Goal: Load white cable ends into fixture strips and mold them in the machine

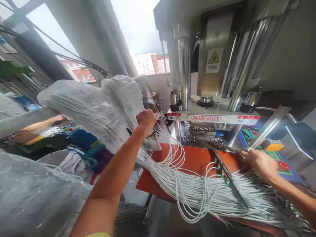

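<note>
My left hand (146, 120) is closed in a fist left of the press, on white cables (178, 153) that loop down from it. My right hand (263, 164) is closed around the end of a dark metal strip (225, 147), which reaches left to the front of the press bed (191, 140). Between my hands, a thick bundle of white cables (187, 187) lies along the red tabletop (158, 184). Across this bundle rests a second metal strip (233, 181), with several small green-and-silver connectors (222, 173) along its side.
A press marked MIN-HUI (206, 118) stands at the back, with metal columns (184, 72). To its right is a control box with a red button (283, 165). Plastic-wrapped cable bundles (81, 105) crowd the left. Another person's arm (41, 125) shows at far left.
</note>
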Demonstrator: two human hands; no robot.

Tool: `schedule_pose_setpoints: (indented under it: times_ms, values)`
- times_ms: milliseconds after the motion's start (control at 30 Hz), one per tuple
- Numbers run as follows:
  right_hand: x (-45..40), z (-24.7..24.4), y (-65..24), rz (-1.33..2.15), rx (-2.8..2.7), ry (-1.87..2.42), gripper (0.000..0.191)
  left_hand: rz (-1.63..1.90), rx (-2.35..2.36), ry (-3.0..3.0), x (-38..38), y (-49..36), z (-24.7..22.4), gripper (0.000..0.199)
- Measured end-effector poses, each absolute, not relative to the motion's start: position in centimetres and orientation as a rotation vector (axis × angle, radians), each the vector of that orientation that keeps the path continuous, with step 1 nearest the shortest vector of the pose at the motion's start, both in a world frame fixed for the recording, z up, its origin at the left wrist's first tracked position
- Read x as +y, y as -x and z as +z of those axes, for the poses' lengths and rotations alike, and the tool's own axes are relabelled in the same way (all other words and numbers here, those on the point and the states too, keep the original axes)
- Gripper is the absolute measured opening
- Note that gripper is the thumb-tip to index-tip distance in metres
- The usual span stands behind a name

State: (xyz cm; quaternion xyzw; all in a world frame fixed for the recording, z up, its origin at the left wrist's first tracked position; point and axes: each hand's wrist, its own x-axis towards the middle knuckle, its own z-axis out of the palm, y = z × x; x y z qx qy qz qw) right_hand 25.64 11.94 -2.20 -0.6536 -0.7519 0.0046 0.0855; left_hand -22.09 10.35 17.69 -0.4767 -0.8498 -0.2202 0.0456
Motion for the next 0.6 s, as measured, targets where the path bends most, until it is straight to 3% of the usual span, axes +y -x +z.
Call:
schedule_pose_setpoints:
  times_ms: [67,200,267,367,600]
  values:
    - [12.2,-2.0,-25.1,0.042,-2.312,1.95,0.032,-0.699,-2.325,1.66,8.3,18.5,15.8,0.034]
    - [13.5,-1.9,-23.5,0.165,-2.417,1.916,0.029,-0.838,-1.658,2.847,5.8,9.7,10.5,0.02]
    - [13.8,-2.0,-22.5,0.176,-2.435,1.871,0.03,-0.979,-1.373,3.253,6.6,6.2,7.5,0.031]
    - [13.8,-2.2,-20.9,0.155,-2.462,1.815,0.028,-1.047,-1.333,3.453,9.3,3.5,3.6,0.041]
    - [14.7,-1.3,-18.2,0.141,-2.497,1.889,0.022,-0.206,-1.133,3.361,12.4,3.1,0.1,0.045]
